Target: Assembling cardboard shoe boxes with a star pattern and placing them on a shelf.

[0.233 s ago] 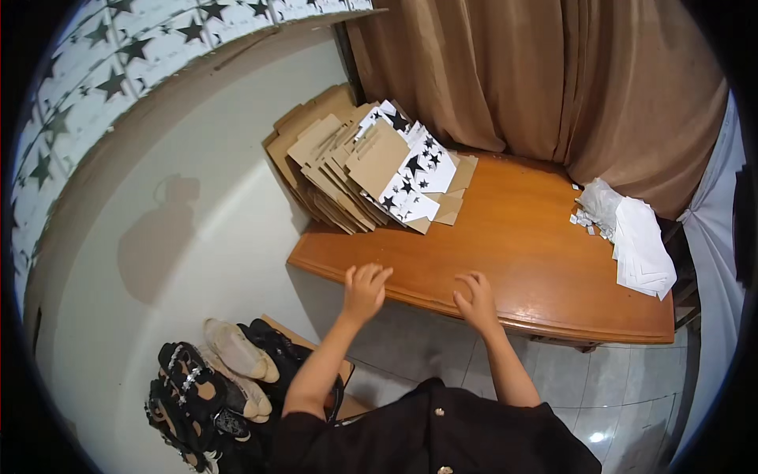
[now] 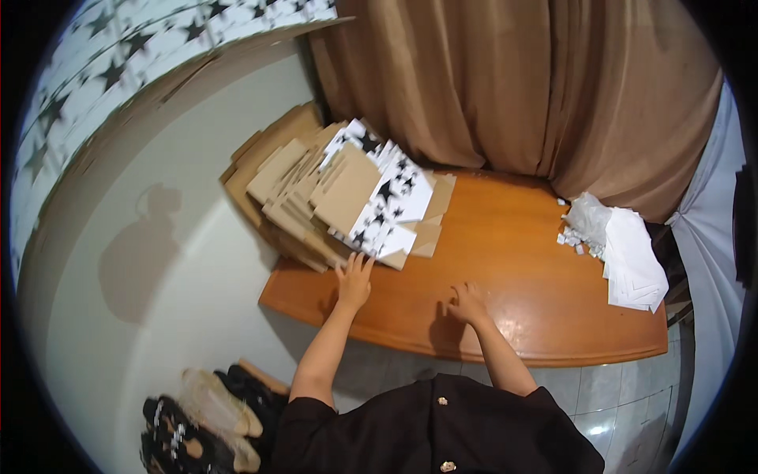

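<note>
My left hand (image 2: 354, 283) reaches over the wooden table with fingers spread, at the lower edge of a leaning stack of flat cardboard box blanks (image 2: 288, 186). Whether its fingertips touch the stack I cannot tell. The front blank (image 2: 399, 189) has a white side printed with black stars and a plain brown flap. My right hand (image 2: 469, 303) hangs over the table's near part, its fingers apart and nothing in it. Both forearms come up from the lower edge.
The brown wooden table (image 2: 505, 261) carries white paper sheets (image 2: 634, 265), a clear plastic bag (image 2: 588, 219) and small whitish pieces (image 2: 570, 238) at the right. A brown curtain (image 2: 474, 87) hangs behind. Shoes (image 2: 225, 407) stand at lower left by the pale wall (image 2: 197, 158).
Both hands have moved forward over the table, the left one up to the cardboard stack. The whole view has shifted, with the stack and table lower and further left.
</note>
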`<control>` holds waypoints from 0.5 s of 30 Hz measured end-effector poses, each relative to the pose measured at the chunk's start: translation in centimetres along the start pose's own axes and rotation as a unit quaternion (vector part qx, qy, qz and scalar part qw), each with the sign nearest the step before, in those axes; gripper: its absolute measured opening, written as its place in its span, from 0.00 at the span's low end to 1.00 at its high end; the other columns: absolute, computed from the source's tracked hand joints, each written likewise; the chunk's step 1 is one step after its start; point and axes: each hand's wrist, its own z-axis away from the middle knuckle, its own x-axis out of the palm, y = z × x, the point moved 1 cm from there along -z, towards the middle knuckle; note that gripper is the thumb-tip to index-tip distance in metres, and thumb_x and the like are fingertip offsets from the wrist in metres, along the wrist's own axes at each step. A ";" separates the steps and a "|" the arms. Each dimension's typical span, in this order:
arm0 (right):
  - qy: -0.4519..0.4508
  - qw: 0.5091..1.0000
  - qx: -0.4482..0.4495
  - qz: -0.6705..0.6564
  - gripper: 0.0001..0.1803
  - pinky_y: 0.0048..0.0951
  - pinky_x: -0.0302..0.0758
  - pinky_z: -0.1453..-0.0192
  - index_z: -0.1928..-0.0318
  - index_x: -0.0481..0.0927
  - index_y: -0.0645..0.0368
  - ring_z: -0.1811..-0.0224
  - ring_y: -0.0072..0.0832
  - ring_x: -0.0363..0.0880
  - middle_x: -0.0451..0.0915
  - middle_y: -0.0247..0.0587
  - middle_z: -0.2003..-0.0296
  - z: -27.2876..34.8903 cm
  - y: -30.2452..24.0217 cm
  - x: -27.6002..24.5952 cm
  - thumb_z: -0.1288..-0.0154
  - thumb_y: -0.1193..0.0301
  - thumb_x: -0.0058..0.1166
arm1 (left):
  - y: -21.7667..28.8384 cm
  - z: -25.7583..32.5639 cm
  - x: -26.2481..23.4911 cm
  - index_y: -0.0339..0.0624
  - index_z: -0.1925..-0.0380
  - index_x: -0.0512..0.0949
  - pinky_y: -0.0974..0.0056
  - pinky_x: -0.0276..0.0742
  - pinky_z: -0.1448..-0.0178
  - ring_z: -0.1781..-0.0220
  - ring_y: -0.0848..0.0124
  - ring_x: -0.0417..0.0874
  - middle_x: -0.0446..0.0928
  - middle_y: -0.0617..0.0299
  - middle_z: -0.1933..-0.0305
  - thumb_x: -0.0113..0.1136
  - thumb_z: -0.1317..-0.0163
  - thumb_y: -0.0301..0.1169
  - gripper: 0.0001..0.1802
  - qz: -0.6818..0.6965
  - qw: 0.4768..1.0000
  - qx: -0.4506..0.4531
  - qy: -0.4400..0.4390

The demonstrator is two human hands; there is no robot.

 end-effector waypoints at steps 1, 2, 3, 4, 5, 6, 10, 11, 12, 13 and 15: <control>0.011 0.996 0.060 0.070 0.32 0.63 0.44 0.33 0.42 0.68 0.50 0.32 0.50 0.51 0.60 0.55 0.39 -1.4 1.5 0.1 0.50 0.60 0.58 | -0.5 -1.6 1.2 0.56 0.39 0.64 0.40 0.51 0.36 0.30 0.61 0.55 0.60 0.58 0.35 0.60 0.52 0.24 0.36 -0.015 0.998 -0.056 -0.031; 0.021 0.995 0.067 0.070 0.32 0.63 0.44 0.33 0.42 0.68 0.50 0.32 0.50 0.51 0.60 0.55 0.39 -2.2 2.7 -0.2 0.50 0.60 0.58 | -1.1 -2.9 2.4 0.56 0.39 0.64 0.40 0.51 0.36 0.30 0.61 0.55 0.60 0.58 0.35 0.60 0.52 0.24 0.36 -0.012 0.999 -0.046 -0.025; 0.025 0.993 0.093 0.064 0.33 0.67 0.39 0.34 0.41 0.66 0.49 0.31 0.50 0.47 0.57 0.54 0.37 -2.7 4.0 -0.5 0.50 0.60 0.57 | -1.8 -3.8 4.0 0.57 0.38 0.61 0.40 0.48 0.34 0.28 0.61 0.51 0.56 0.57 0.32 0.60 0.52 0.25 0.38 -0.060 0.996 -0.055 -0.040; 0.030 0.991 0.120 0.058 0.35 0.71 0.34 0.35 0.40 0.65 0.49 0.30 0.51 0.43 0.54 0.53 0.36 -3.4 5.1 -1.1 0.51 0.59 0.57 | -2.3 -4.9 5.6 0.58 0.36 0.59 0.40 0.45 0.33 0.27 0.61 0.48 0.52 0.57 0.29 0.60 0.52 0.26 0.40 -0.108 0.991 -0.062 -0.055; 0.036 0.990 0.126 0.057 0.35 0.71 0.34 0.35 0.40 0.65 0.49 0.30 0.51 0.43 0.54 0.53 0.36 -3.9 5.6 -1.6 0.51 0.59 0.57 | -3.0 -5.6 7.4 0.58 0.36 0.59 0.40 0.45 0.33 0.27 0.61 0.48 0.52 0.57 0.29 0.60 0.52 0.26 0.40 -0.106 0.992 -0.054 -0.052; 0.048 0.987 0.141 0.055 0.35 0.71 0.35 0.35 0.40 0.65 0.49 0.30 0.51 0.43 0.54 0.53 0.36 -4.2 5.9 -2.0 0.51 0.59 0.57 | -3.8 -6.0 9.3 0.59 0.35 0.58 0.41 0.42 0.32 0.26 0.61 0.47 0.50 0.58 0.29 0.60 0.51 0.28 0.40 -0.169 0.985 -0.010 -0.030; 0.085 0.983 0.159 0.035 0.34 0.71 0.37 0.36 0.41 0.65 0.49 0.30 0.51 0.45 0.54 0.55 0.36 -6.2 6.6 -1.7 0.51 0.60 0.56 | -6.0 -9.5 12.5 0.60 0.35 0.59 0.41 0.29 0.30 0.26 0.61 0.47 0.49 0.57 0.28 0.57 0.48 0.32 0.37 -0.248 0.966 0.073 -0.021; 0.086 0.982 0.163 0.035 0.34 0.71 0.37 0.36 0.41 0.65 0.49 0.30 0.51 0.45 0.54 0.55 0.36 -6.6 6.7 -1.4 0.51 0.60 0.56 | -6.5 -9.8 12.5 0.59 0.36 0.60 0.42 0.32 0.29 0.27 0.61 0.50 0.52 0.57 0.29 0.55 0.46 0.32 0.34 -0.248 0.963 0.102 -0.006; 0.081 0.986 0.144 0.029 0.33 0.72 0.37 0.36 0.41 0.65 0.49 0.31 0.51 0.45 0.54 0.55 0.37 -7.0 6.5 -1.1 0.51 0.60 0.56 | -7.0 -10.4 12.6 0.59 0.36 0.60 0.42 0.32 0.29 0.27 0.61 0.50 0.52 0.57 0.29 0.55 0.46 0.32 0.34 -0.247 0.963 0.104 -0.007; 0.075 0.989 0.123 0.023 0.33 0.72 0.38 0.37 0.41 0.66 0.49 0.31 0.51 0.45 0.55 0.55 0.37 -7.4 6.4 -0.8 0.50 0.61 0.55 | -7.4 -10.9 12.8 0.58 0.37 0.61 0.42 0.33 0.29 0.28 0.62 0.52 0.53 0.57 0.29 0.56 0.45 0.33 0.33 -0.241 0.961 0.116 -0.070; 0.069 0.991 0.118 0.008 0.33 0.71 0.37 0.36 0.41 0.65 0.50 0.30 0.51 0.44 0.54 0.54 0.36 -8.3 5.6 -0.6 0.49 0.60 0.55 | -8.8 -10.6 12.6 0.58 0.38 0.63 0.42 0.38 0.28 0.29 0.61 0.56 0.58 0.59 0.31 0.57 0.45 0.35 0.31 -0.256 0.949 0.164 -0.083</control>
